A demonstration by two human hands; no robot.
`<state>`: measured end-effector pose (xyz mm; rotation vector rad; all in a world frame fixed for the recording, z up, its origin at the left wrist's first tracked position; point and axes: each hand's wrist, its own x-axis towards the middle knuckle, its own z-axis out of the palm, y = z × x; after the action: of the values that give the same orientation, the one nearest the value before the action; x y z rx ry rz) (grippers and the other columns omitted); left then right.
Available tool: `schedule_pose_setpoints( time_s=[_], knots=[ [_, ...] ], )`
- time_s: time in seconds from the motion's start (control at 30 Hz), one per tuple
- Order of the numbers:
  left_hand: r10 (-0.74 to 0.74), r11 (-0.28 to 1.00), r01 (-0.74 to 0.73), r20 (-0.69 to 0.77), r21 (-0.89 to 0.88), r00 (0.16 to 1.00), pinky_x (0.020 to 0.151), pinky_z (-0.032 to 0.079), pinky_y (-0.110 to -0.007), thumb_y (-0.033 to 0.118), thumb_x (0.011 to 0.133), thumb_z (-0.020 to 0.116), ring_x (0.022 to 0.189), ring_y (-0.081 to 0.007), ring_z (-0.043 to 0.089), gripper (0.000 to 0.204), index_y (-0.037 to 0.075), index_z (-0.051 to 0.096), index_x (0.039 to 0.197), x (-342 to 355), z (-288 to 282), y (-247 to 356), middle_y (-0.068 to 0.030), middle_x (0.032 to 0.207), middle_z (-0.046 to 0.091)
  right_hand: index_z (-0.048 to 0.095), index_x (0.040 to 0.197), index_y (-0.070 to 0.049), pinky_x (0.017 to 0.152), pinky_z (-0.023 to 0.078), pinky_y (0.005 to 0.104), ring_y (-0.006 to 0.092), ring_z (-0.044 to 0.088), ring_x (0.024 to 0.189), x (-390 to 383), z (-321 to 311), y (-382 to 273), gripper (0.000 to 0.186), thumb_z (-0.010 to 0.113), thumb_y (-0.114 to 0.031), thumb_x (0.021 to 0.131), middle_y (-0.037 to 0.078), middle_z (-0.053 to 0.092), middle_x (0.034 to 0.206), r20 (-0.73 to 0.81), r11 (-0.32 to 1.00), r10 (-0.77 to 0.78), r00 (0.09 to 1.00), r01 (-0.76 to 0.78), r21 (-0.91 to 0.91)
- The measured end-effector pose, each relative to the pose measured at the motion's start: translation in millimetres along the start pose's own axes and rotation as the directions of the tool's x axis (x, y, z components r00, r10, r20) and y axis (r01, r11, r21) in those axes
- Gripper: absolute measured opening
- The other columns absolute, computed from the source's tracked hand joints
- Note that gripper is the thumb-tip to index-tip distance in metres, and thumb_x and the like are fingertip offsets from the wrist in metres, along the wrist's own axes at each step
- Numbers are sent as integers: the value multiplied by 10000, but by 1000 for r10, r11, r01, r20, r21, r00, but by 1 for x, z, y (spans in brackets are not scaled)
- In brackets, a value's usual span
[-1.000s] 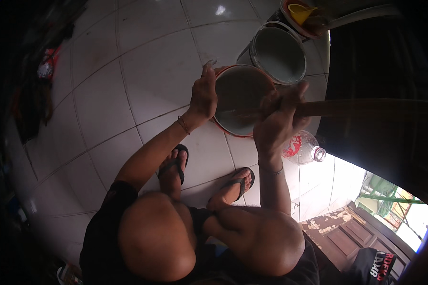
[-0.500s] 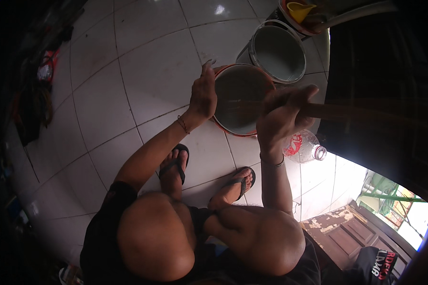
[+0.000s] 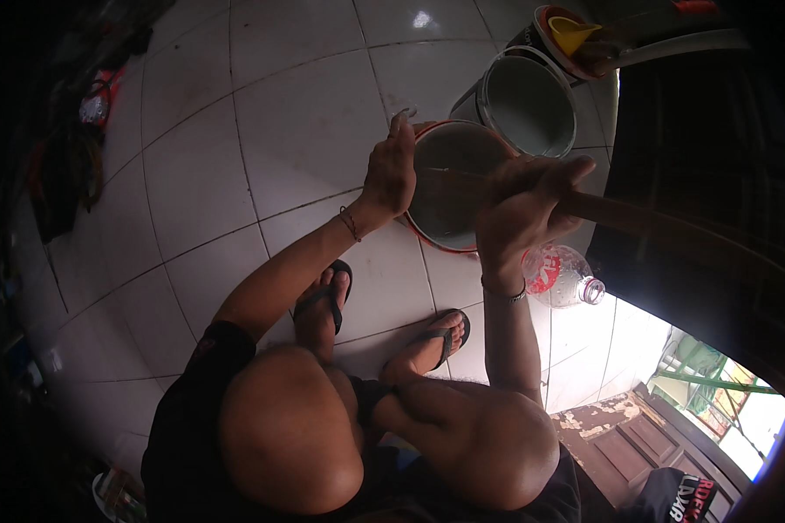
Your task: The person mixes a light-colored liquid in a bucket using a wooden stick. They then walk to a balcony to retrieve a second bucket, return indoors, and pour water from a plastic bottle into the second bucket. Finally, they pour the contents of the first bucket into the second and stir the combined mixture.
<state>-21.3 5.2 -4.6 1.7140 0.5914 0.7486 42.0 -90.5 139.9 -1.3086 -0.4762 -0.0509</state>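
White tiled floor (image 3: 314, 131) under everything. On it, directly in front of me: orange-rimmed bucket (image 3: 442, 247), grey-looking contents, sitting between my hands. Second bucket (image 3: 467, 106) just beyond, slightly right. Wooden stick (image 3: 619, 212) lies roughly crosswise, far part slanting off to my right, other end leading into the orange-rimmed bucket. My right hand (image 3: 528, 205) is nearer to it: fingers closed round it, above the bucket's right rim. Clear bottle (image 3: 567, 279) on its side beside that wrist. My left hand (image 3: 388, 174) touches the bucket's left side; can't tell how far its fingers curl. Yellow funnel (image 3: 571, 35) at top. Stick's bucket end blurred, far end lost in dark; contents' depth unclear.
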Motion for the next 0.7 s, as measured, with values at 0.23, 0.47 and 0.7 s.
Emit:
schedule_pose_setpoints(
  time_s=[0.23,0.47,0.7],
  knots=[
    [-79,997,79,23,-14,997,785,456,-533,322,1068,172,845,-488,609,544,-103,370,1342,0,-4,1,-289,815,619,436,622,-107,412,301,224,77,345,380,5,-30,-13,545,399,-385,1090,-10,408,483,27,875,-149,988,145,-461],
    [-59,998,60,-11,29,998,780,459,-526,369,1063,174,806,-486,600,576,-97,383,1328,0,-4,13,-271,743,583,484,680,-109,413,335,234,70,386,407,-4,-2,-4,449,496,-341,1065,-21,408,498,-114,993,118,986,-115,35],
    [-11,1000,11,1,18,1000,757,466,-516,296,1057,172,790,-478,601,532,-123,378,1311,2,-3,1,-273,734,574,444,606,-90,417,306,234,83,375,396,0,-23,-23,545,417,-340,1089,-5,412,479,10,900,-135,991,127,-417]
  ],
)
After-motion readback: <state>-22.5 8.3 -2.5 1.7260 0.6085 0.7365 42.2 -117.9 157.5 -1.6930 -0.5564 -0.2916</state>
